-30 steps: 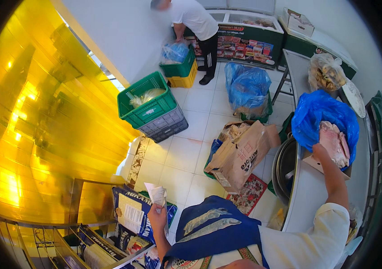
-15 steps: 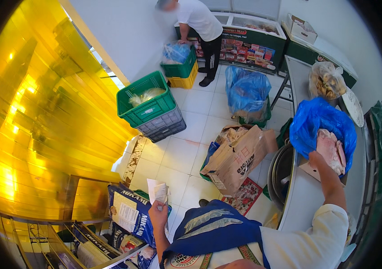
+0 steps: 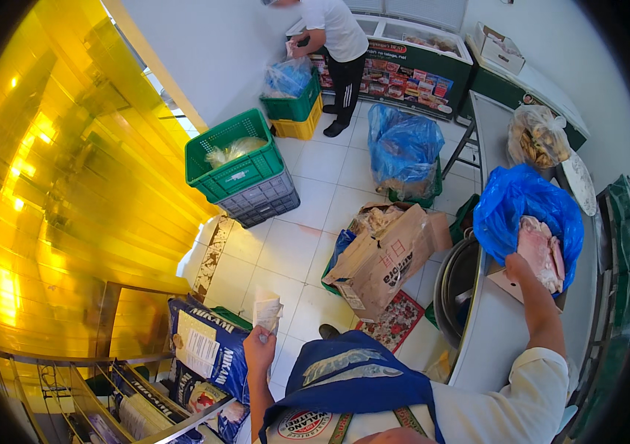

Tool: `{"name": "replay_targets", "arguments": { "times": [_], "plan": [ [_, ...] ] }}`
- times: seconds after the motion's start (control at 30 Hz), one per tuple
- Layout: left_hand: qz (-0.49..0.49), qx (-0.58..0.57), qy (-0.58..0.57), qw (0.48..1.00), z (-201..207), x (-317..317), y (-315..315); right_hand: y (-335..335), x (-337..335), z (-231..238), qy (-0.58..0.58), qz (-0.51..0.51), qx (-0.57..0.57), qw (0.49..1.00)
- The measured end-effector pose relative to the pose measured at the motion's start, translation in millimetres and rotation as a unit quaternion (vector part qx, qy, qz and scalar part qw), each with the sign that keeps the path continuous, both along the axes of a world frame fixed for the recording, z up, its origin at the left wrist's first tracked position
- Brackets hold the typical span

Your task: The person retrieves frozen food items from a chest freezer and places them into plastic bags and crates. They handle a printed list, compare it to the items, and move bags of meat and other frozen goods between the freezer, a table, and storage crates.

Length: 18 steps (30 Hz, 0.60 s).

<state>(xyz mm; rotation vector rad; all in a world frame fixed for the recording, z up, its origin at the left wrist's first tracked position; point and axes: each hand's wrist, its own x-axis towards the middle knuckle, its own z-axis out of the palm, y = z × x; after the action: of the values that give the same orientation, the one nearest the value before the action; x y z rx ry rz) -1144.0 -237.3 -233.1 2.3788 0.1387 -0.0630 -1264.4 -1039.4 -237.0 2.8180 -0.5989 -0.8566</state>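
Observation:
In my left hand (image 3: pixel 260 346) are folded paper slips (image 3: pixel 267 311), pinched upright between thumb and fingers. My right arm reaches over the table at the right. There my right hand (image 3: pixel 519 268) is closed at the near left end of a pale pink slab of meat (image 3: pixel 538 251); what its fingers grip is hidden. The meat lies in an opened blue plastic bag (image 3: pixel 503 209), which lines a cardboard box (image 3: pixel 506 281) on the table.
A clear bag of brownish food (image 3: pixel 539 137) lies farther along the table (image 3: pixel 489 348). Cartons, crates (image 3: pixel 237 159) and a blue-bagged crate (image 3: pixel 404 148) stand on the floor. Blue sacks (image 3: pixel 208 344) are at my left. A co-worker (image 3: pixel 337 44) stands at the far crates by a freezer (image 3: pixel 418 70).
My view has shifted slightly. My left hand still holds the slips and my right hand stays at the meat. The co-worker's hands have risen off the bagged crate, with something pale in them.

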Motion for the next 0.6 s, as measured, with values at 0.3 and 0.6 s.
{"name": "replay_targets", "arguments": {
  "times": [0.3, 0.6],
  "plan": [
    [-0.001, 0.007, -0.007, 1.000, 9, 0, -1, 3, 0, 1, -0.014, -0.005, 0.000, 1.000],
    [0.017, 0.003, -0.001, 1.000, 2, -9, 7, -5, -2, -4, -0.004, -0.015, 0.003, 1.000]
  ]
}}
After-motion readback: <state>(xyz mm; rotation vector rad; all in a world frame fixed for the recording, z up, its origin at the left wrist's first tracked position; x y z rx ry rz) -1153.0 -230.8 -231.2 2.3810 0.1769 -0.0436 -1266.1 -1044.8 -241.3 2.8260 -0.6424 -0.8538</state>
